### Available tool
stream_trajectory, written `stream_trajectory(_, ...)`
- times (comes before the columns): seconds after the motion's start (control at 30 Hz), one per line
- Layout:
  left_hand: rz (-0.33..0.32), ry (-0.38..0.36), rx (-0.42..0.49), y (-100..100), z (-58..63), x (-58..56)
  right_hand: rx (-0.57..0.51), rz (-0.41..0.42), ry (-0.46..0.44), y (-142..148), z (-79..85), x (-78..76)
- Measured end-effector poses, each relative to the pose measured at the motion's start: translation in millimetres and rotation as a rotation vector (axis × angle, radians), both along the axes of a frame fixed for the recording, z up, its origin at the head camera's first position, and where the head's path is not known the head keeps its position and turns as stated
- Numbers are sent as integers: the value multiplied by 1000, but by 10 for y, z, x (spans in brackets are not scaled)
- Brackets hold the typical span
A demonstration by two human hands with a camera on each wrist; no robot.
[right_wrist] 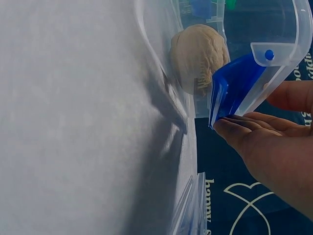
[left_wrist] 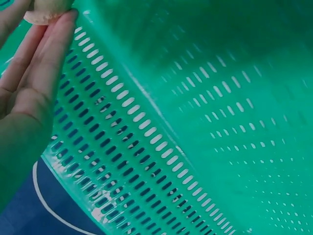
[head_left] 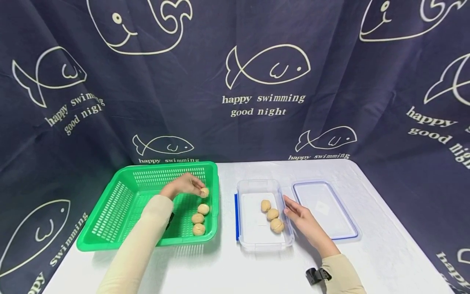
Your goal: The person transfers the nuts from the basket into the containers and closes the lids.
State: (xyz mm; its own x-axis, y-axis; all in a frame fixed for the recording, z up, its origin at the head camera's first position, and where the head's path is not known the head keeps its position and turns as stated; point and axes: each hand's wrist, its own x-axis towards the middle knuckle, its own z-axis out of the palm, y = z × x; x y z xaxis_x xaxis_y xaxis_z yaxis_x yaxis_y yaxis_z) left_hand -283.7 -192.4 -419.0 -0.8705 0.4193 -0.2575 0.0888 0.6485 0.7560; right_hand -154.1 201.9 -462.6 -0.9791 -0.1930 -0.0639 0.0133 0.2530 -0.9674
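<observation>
In the head view my left hand [head_left: 187,184] is inside the green basket [head_left: 214,204], pinching a walnut [head_left: 204,192] between thumb and fingertips near the right wall. The left wrist view shows that walnut [left_wrist: 47,11] cut off by the top edge. Three more walnuts [head_left: 198,218] lie below it along the same wall. My right hand [head_left: 302,218] holds the right side of a clear plastic container [head_left: 257,246], where three walnuts [head_left: 273,214] lie. In the right wrist view, its fingers touch the container's blue latch flap [right_wrist: 239,83], with the thumb by the rim.
A clear lid with a blue seal [head_left: 341,212] lies flat on the white table [head_left: 205,269], right of the container. Another blue latch flap [head_left: 236,216] hangs at the container's left side. A dark blue curtain [head_left: 257,134] with fish drawings stands behind the table.
</observation>
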Motion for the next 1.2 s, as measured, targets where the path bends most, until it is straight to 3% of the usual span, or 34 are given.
stream_trajectory(0.17, 10, 58, 33, -21, 97, 45, 0, 8, -1, -5, -8, -3)
stream_trajectory(0.43, 127, 53, 117, -15, 227, 108, 3, 9, -6, -7, -4, 1)
stream_trajectory(0.63, 144, 56, 196, 51, 375, 207, 2, 8, -2, -2, -12, -1)
stream_trajectory(1.0, 109, 140, 319, 371, 608, 377, -13, -7, -6, -1, -21, 4)
stream_trajectory(1.2, 118, 194, 319, 626, 722, 471, -19, -3, 5, -6, -14, 10)
